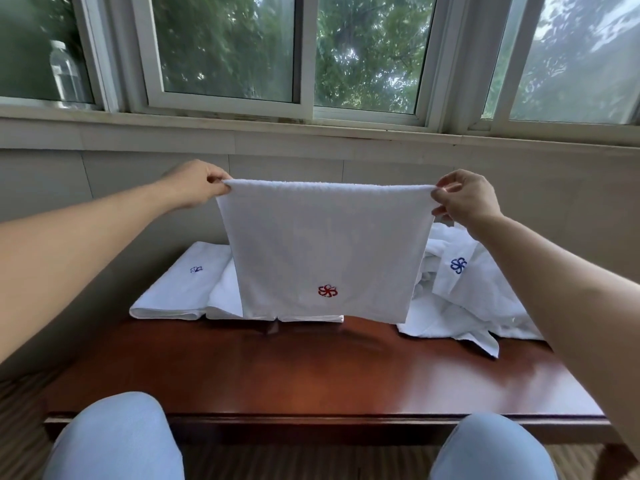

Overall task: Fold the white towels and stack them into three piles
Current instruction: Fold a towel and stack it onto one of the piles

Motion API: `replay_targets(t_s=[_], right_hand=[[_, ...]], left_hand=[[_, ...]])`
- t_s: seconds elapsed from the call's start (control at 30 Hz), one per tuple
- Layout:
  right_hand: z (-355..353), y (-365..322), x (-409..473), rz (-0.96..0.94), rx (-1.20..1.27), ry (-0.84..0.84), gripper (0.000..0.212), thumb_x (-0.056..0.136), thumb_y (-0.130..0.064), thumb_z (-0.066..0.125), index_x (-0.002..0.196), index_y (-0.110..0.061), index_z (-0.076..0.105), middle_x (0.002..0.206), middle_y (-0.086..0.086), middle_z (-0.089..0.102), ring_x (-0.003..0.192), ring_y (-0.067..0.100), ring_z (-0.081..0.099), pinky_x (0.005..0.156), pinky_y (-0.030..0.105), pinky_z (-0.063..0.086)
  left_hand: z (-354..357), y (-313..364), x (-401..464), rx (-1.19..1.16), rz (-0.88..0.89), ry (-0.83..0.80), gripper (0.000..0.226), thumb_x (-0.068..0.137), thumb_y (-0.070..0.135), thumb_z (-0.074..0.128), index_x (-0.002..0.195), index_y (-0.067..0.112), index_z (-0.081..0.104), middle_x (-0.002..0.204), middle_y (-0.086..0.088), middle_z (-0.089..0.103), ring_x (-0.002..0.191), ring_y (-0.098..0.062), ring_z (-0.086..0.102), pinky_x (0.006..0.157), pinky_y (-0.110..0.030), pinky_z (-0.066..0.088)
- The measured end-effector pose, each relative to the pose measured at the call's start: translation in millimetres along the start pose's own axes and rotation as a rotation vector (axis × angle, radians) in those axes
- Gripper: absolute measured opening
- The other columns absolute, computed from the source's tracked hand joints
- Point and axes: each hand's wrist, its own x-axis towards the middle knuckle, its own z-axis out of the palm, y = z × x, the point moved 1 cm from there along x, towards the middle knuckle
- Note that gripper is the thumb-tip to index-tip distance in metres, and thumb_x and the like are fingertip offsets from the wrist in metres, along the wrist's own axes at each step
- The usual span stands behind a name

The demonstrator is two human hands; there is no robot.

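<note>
The left hand [194,183] pinches the upper left corner of a white towel [322,251], with the thumb and fingers closed on the folded top edge, and the right hand [465,199] pinches the upper right corner in the same way. Between the two hands the top edge is stretched straight and level, and the towel hangs down flat in the air above the table [311,375]. Near its lower edge there is a small red logo [327,291]. The lower edge hangs just above the table surface and hides part of what lies behind it. Behind it and to the left, a folded towel [180,285] with a small blue mark lies flat on the dark wooden table. To the right lies a loose heap of unfolded towels [467,296], one of them showing a blue logo. At the bottom of the view are the person's knees [114,438] in light blue trousers, and behind the table there is a wall with windows [311,53].
</note>
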Motion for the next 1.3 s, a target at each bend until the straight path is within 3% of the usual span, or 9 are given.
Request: replay_targets(t_s=[0.23, 0.43, 0.57, 0.63, 0.7, 0.83, 0.93, 1.2, 1.3], right_hand=[[-7.6, -13.4, -17.4, -0.016, 0.182, 0.005, 0.027, 0.098, -0.002, 0.055, 0.081, -0.021, 0.065, 0.081, 0.01, 0.068, 0.058, 0.019, 0.073, 0.061, 0.03, 0.063], [8.7, -32.3, -21.5, 0.06, 0.098, 0.017, 0.041, 0.072, -0.005, 0.038, 0.075, -0.02, 0.076, 0.063, 0.002, 0.074, 0.061, 0.017, 0.074, 0.062, 0.03, 0.061], [58.5, -16.9, -14.0, 0.052, -0.118, -0.099, 0.035, 0.088, -0.005, 0.054, 0.113, -0.016, 0.076, 0.123, 0.011, 0.072, 0.107, 0.023, 0.07, 0.09, 0.031, 0.054], [94.4, 2.8, -14.9, 0.066, -0.229, -0.237, 0.054, 0.097, -0.017, 0.056, 0.151, -0.014, 0.048, 0.164, 0.01, 0.031, 0.141, 0.027, 0.044, 0.103, 0.031, 0.041], [132.4, 33.0, -27.7, 0.1, -0.3, -0.395, 0.068, 0.101, -0.028, 0.056, 0.161, -0.021, 0.026, 0.17, 0.006, 0.007, 0.15, 0.027, 0.028, 0.108, 0.031, 0.035], [188.5, 118.1, -76.1, 0.136, -0.411, -0.696, 0.048, 0.099, -0.029, 0.063, 0.145, -0.02, 0.055, 0.153, 0.005, 0.048, 0.129, 0.023, 0.051, 0.094, 0.026, 0.044], [204.8, 171.1, -109.5, 0.13, -0.516, -0.848, 0.037, 0.097, -0.027, 0.065, 0.134, -0.023, 0.063, 0.147, 0.003, 0.053, 0.129, 0.025, 0.054, 0.098, 0.029, 0.043], [199.6, 196.7, -131.3, 0.112, -0.425, -0.752, 0.032, 0.09, -0.028, 0.07, 0.122, -0.029, 0.069, 0.14, -0.002, 0.058, 0.126, 0.02, 0.055, 0.091, 0.027, 0.037], [189.2, 200.4, -133.7, 0.171, -0.434, -0.683, 0.042, 0.089, -0.025, 0.072, 0.13, -0.026, 0.065, 0.14, 0.001, 0.059, 0.124, 0.022, 0.057, 0.089, 0.03, 0.042]], left_hand=[[-14.1, -3.5, -25.9, 0.055, 0.112, 0.102, 0.028, 0.096, 0.014, 0.044, 0.08, 0.033, 0.056, 0.075, 0.005, 0.06, 0.066, -0.021, 0.05, 0.06, -0.032, 0.038], [-15.6, -6.5, -30.8, 0.165, 0.097, 0.204, 0.036, 0.087, 0.011, 0.044, 0.074, 0.036, 0.067, 0.094, 0.01, 0.071, 0.099, -0.016, 0.052, 0.079, -0.036, 0.046], [29.2, -27.1, -7.0, 0.377, 0.097, 0.121, 0.039, 0.096, 0.01, 0.046, 0.125, 0.023, 0.068, 0.141, -0.003, 0.06, 0.129, -0.032, 0.048, 0.104, -0.044, 0.045], [69.5, -43.2, 1.2, 0.509, -0.056, -0.055, 0.065, 0.101, 0.026, 0.053, 0.159, 0.022, 0.025, 0.17, -0.006, 0.01, 0.153, -0.037, 0.015, 0.118, -0.051, 0.029], [116.9, -59.9, -5.4, 0.486, -0.19, -0.263, 0.088, 0.099, 0.039, 0.058, 0.162, 0.032, -0.003, 0.168, -0.001, -0.024, 0.155, -0.038, -0.011, 0.12, -0.056, 0.019], [218.2, -90.0, -56.2, 0.353, -0.175, -0.524, 0.076, 0.099, 0.051, 0.056, 0.162, 0.031, 0.018, 0.17, -0.002, -0.004, 0.155, -0.032, -0.001, 0.123, -0.046, 0.019], [262.7, -106.6, -94.2, 0.21, -0.179, -0.526, 0.067, 0.1, 0.044, 0.057, 0.159, 0.029, 0.029, 0.164, -0.004, 0.014, 0.149, -0.032, 0.012, 0.12, -0.04, 0.023], [266.3, -112.7, -102.8, 0.099, -0.251, -0.459, 0.062, 0.094, 0.033, 0.068, 0.151, 0.03, 0.044, 0.15, -0.008, 0.027, 0.139, -0.034, 0.032, 0.113, -0.039, 0.038], [256.2, -110.1, -109.3, 0.043, -0.345, -0.457, 0.068, 0.09, 0.03, 0.072, 0.151, 0.03, 0.042, 0.146, -0.01, 0.032, 0.108, -0.025, 0.056, 0.092, -0.034, 0.051]])
